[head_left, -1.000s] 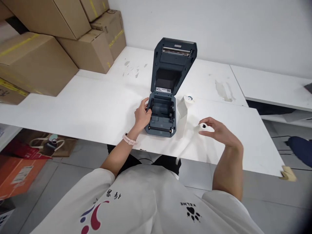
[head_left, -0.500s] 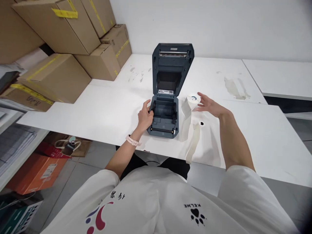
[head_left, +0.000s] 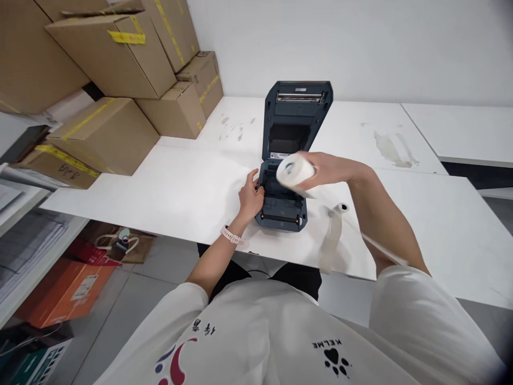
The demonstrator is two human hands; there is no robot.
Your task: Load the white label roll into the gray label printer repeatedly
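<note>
Right grip (head_left: 326, 167): closed around one paper roll (head_left: 294, 170), white, raised above the open body of the printer; end of roll tilted toward the left grip.

Left grip (head_left: 251, 200): fingers bent, touching the printer's left edge; whether they pinch it, cannot tell. Pale wristband (head_left: 231, 235) on the wrist just behind.

Printer (head_left: 280, 208): one, dark grey-blue, on the desk (head_left: 192, 176), beneath the held roll and beside the left grip. Lid (head_left: 294, 123) up, beyond both grips.

White strip (head_left: 385, 249): narrow, blurred, across the right forearm; its joining point cannot be told.

Small roll (head_left: 340, 209): one, dark core, on the desk, nearer the wearer than the right grip; paper tail (head_left: 331, 243) running to the desk's near edge.

Cardboard boxes (head_left: 114, 131): several, stacked, yellow tape, well left of the left grip.

Orange box (head_left: 66, 291): one, low, far left of the left grip, below desk height.
</note>
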